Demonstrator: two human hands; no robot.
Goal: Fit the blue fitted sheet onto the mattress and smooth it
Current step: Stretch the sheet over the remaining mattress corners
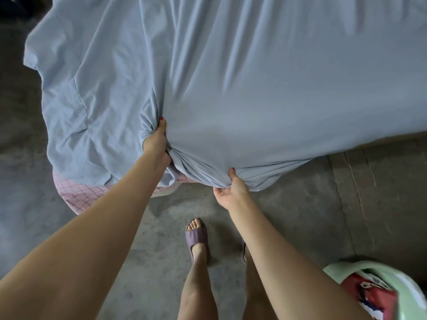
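Note:
The blue fitted sheet [242,77] lies wrinkled over the mattress and fills the upper part of the view. At the near corner its edge is bunched. My left hand [157,140] is closed on a gathered fold of the sheet at that corner. My right hand [233,185] pinches the sheet's lower hem a little to the right, thumb on top. A pink checked cover of the mattress [80,192] shows below the sheet at the left of the corner. The rest of the mattress is hidden under the sheet.
Bare concrete floor [161,239] lies in front of the bed. My feet in purple slippers [196,239] stand just before the corner. A pale green basin [392,271] holding red and white cloth sits at the bottom right.

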